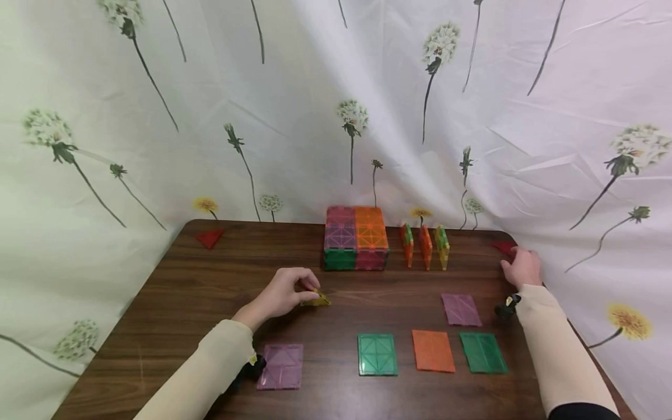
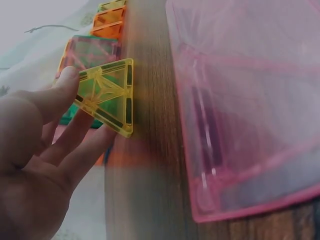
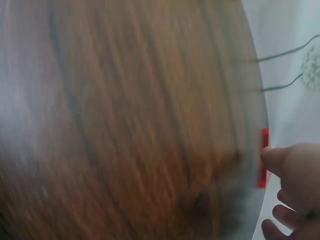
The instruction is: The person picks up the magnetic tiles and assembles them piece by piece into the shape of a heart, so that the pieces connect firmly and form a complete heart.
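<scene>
My left hand (image 1: 286,291) pinches a yellow triangular magnetic tile (image 2: 112,95) between thumb and fingers, tilted just above the table. At the far right corner, my right hand (image 1: 525,268) grips a red triangular magnetic tile (image 1: 504,246), which appears edge-on in the right wrist view, the thumb over it. Beyond the left hand stands a box of square tiles (image 1: 356,239), purple and orange on top, green and pink in front. A purple square tile (image 1: 282,366) lies near the left wrist, another purple square tile (image 1: 461,310) left of the right wrist.
Three upright tile pieces (image 1: 426,248) stand right of the box. Nearer the front lie a green square (image 1: 377,354), an orange square (image 1: 433,351) and another green square (image 1: 483,353). A red triangle (image 1: 210,238) lies at the back left. Patterned cloth (image 1: 294,146) hangs behind the table.
</scene>
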### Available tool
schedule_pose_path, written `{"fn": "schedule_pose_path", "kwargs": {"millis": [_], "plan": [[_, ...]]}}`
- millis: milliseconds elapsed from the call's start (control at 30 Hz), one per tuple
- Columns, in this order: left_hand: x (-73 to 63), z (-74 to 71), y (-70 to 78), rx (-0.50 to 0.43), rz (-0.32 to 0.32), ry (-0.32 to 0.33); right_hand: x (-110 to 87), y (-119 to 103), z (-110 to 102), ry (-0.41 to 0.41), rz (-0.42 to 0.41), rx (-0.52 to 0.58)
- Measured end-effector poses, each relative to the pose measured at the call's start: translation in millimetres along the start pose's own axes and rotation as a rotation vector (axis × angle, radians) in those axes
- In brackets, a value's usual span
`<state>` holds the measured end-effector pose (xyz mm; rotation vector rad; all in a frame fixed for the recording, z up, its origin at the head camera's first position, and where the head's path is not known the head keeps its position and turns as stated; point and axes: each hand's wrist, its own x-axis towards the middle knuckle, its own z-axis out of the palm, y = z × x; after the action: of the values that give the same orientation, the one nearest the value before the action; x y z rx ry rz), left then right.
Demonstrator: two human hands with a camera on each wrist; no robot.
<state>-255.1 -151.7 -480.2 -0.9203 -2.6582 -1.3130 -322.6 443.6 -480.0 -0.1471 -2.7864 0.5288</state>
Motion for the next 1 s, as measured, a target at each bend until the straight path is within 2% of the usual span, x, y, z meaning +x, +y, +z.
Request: {"fn": "schedule_pose_path", "kwargs": {"millis": [133,233,433,600,900,1000], "plan": [[-0.6,-0.9,1.0,0.009,0.01,-0.015,2.5,13.6,3.7,-0.09,-0.06,-0.088],[-1.1,-1.0,0.5,0.01,0.015,-0.019,4.6,18.5,6.1,-0.132,-0.063,-0.089],[-1.6,0.0,-1.0,0.004,0.018,-0.005,6.5,15.5,6.2,-0.092,-0.008,-0.021],[-1.7,0.4,-1.6,-0.001,0.015,-0.002,7.6,10.0,1.4,-0.065,-0.034,-0.018],[-0.9,1.2,-0.5,-0.002,0.011,0.004,11.1,13.6,1.3,-0.078,-0.066,-0.038],[-1.5,0.8,-0.5,-0.004,0.007,0.006,15.2,13.4,1.0,-0.132,-0.106,-0.093]]}}
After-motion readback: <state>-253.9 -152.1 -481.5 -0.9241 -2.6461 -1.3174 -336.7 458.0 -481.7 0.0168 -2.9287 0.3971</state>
